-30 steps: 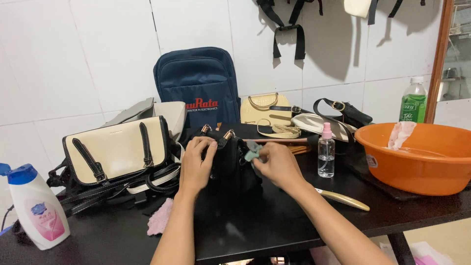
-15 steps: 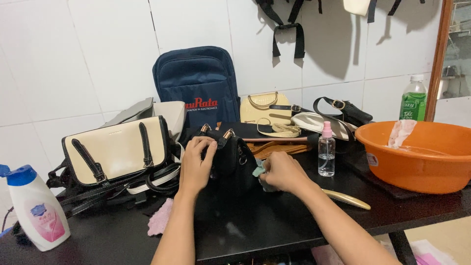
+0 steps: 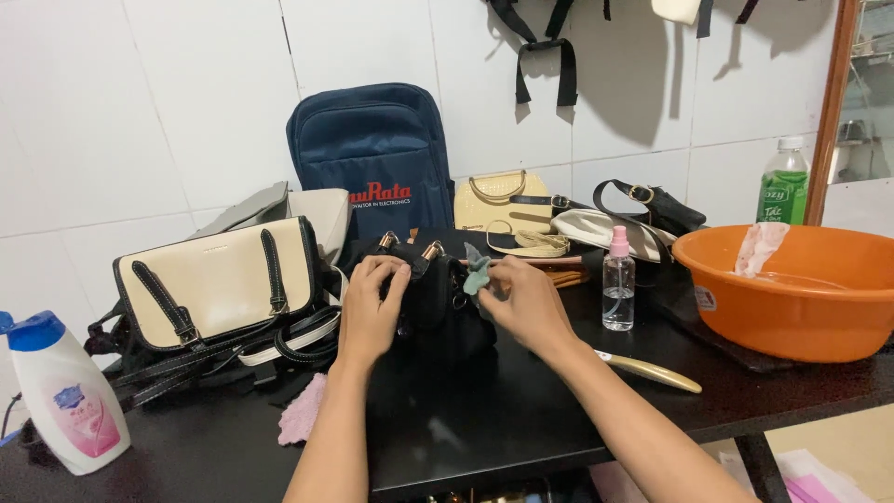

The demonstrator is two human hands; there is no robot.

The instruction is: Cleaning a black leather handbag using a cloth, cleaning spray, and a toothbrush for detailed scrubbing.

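left hand [image 3: 371, 307] clamped on small black bag [image 3: 438, 303] | right hand [image 3: 523, 303] pinched green cloth [image 3: 477, 270] | tip: brace firmly, wipe short light strokes near the gold clasps [image 3: 410, 248]

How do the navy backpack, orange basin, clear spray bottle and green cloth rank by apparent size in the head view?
1. orange basin and navy backpack: look about alike, and the basin is cut off by the frame edge, so no ranking between them.
2. clear spray bottle
3. green cloth, partly hidden in the right hand.

White tiled wall [image 3: 186, 102] behind a black table [image 3: 484, 428], wooden frame [image 3: 824, 102] at right.
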